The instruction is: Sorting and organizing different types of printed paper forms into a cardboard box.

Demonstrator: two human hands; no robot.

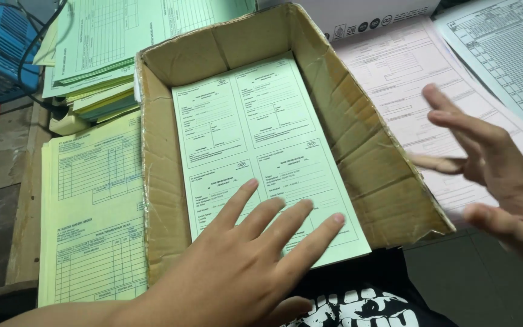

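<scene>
Head view: pale green printed paper form point(261, 151), thin, limp, slippery, in worn shallow cardboard box point(382, 181); left hand point(243, 266) flat, fingers spread on near edge; right hand point(491, 175) open, empty.

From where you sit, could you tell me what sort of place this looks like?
Probably an office or records desk where paperwork is sorted. Stacks of printed forms lie around a cardboard box, the left hand presses a pale green form sheet inside it, and pink forms lie beside it.

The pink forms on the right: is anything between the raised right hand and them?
Nothing visible. The right hand hangs open just above the pink forms, with only air between. The cardboard box lies to its left, where the left hand presses on the pale green sheet.
</scene>
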